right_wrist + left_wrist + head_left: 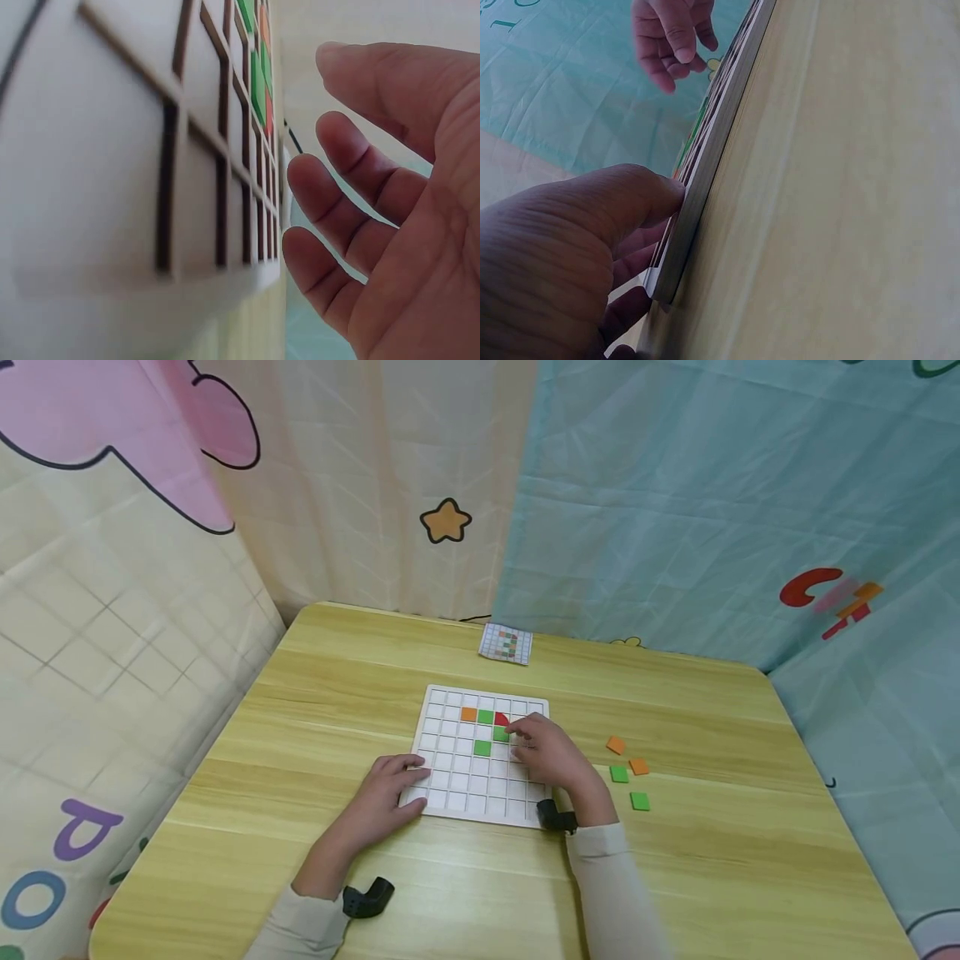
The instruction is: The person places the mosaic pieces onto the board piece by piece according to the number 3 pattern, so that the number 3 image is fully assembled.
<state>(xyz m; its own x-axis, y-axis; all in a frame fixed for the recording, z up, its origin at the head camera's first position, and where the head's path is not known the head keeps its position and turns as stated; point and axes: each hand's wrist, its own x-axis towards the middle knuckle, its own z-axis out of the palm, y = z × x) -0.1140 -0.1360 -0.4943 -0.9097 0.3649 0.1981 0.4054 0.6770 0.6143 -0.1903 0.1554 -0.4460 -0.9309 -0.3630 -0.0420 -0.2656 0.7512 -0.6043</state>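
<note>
A white grid board lies on the table, with several square tiles set in its cells. Among them are an orange tile, a green tile and a tile with a red rounded shape. My left hand rests at the board's left edge; in the left wrist view its thumb touches the rim. Over the board's right side hovers my right hand, close to a green tile. In the right wrist view the right hand's fingers are loosely bent, with nothing between them.
Right of the board lie two loose orange tiles and two green ones. A small card printed with a coloured grid pattern lies behind the board, near the table's far edge. Printed curtains hang around the table.
</note>
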